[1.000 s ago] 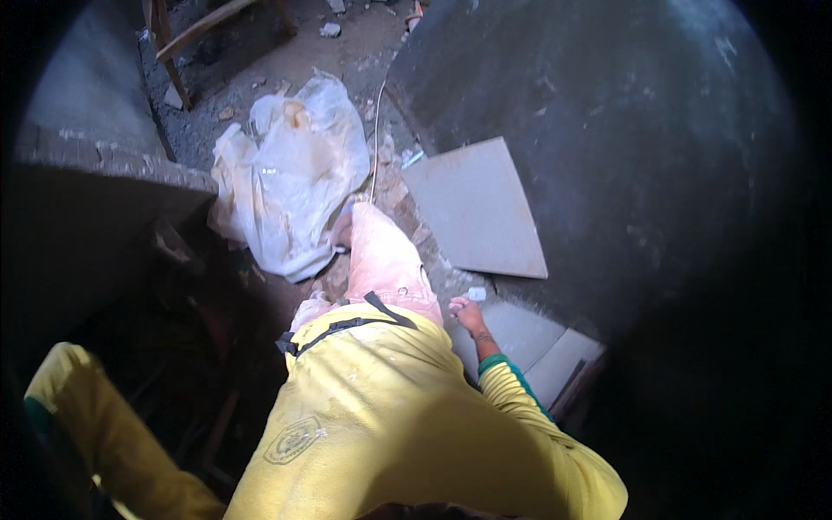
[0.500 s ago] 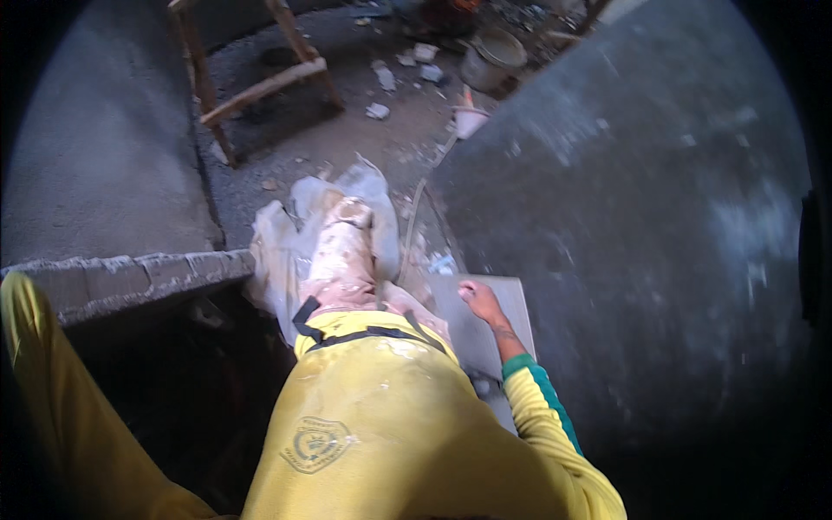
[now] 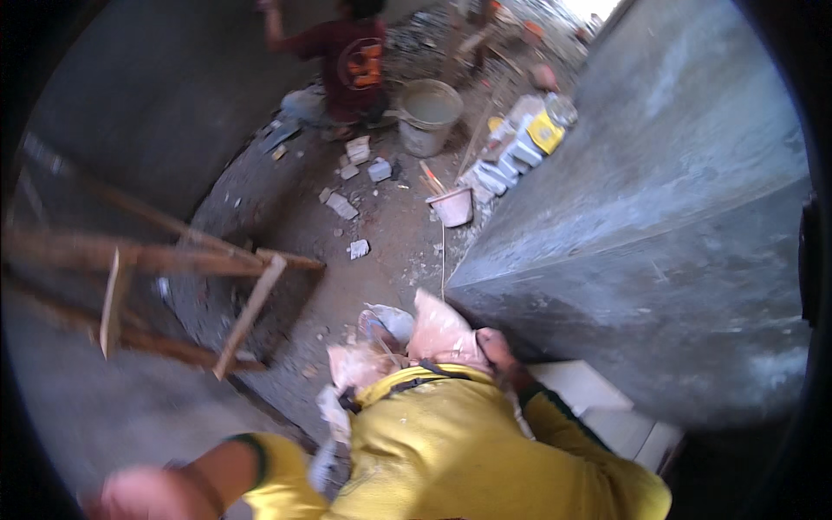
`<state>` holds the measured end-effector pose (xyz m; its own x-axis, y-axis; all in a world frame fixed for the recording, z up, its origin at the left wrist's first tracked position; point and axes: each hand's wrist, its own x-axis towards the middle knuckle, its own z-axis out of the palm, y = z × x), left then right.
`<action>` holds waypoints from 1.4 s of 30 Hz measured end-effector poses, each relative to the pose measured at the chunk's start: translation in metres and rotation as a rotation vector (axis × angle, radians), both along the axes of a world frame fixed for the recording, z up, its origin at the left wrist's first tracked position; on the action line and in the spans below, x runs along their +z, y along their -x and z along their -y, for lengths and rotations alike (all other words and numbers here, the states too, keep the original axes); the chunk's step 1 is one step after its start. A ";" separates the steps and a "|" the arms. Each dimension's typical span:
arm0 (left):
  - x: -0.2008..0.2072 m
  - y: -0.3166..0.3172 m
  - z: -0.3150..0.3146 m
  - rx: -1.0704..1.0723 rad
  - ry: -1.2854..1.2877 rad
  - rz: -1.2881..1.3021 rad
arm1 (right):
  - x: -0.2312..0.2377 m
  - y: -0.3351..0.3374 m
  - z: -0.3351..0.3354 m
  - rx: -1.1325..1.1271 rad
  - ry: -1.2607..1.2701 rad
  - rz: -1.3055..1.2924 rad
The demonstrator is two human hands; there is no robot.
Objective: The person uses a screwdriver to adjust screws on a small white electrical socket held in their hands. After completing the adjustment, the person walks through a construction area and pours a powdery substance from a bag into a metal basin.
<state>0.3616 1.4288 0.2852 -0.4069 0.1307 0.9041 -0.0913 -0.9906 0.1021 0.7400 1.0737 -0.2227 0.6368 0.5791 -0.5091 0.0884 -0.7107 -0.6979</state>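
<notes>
My right hand (image 3: 496, 348) is beside my pale, stained trouser leg (image 3: 442, 334) and seems to touch it. Its fingers look curled, and whatever they might hold is hidden. Pale flat tiles (image 3: 582, 386) lie just right of my right forearm, partly covered by the sleeve. At the lower left, my left hand (image 3: 152, 496) is smeared by motion, so its fingers do not show clearly. A crumpled whitish sheet (image 3: 392, 321) lies around my legs.
A wooden trestle (image 3: 130, 260) stands at left. Ahead are a pinkish tub (image 3: 451, 208) with tool handles, a bucket (image 3: 429, 113) of liquid, a yellow package (image 3: 546, 132) and broken pieces (image 3: 341, 205). A co-worker in dark red (image 3: 351, 69) crouches at the far wall. A grey wall (image 3: 641, 286) rises at right.
The view has swung, bringing the co-worker and more floor into sight. My left hand has appeared at the lower left. My right hand has moved from above the tiles to beside my leg.
</notes>
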 end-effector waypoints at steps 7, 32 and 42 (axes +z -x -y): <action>-0.289 -0.232 -0.139 -0.231 0.919 -0.925 | 0.024 -0.001 -0.037 0.036 0.258 0.072; -0.538 -0.497 -0.436 -0.727 2.009 -1.513 | -0.053 -0.259 -0.281 -0.579 0.078 -0.179; -0.524 -0.647 -0.515 -0.851 1.958 -1.435 | 0.109 -0.439 -0.380 -0.762 -0.008 0.500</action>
<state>1.0084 1.9443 -0.2391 0.5206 0.4194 -0.7437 0.6557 0.3614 0.6629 1.1794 1.4539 -0.1139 0.9939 -0.0863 -0.0682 -0.1091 -0.6960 -0.7098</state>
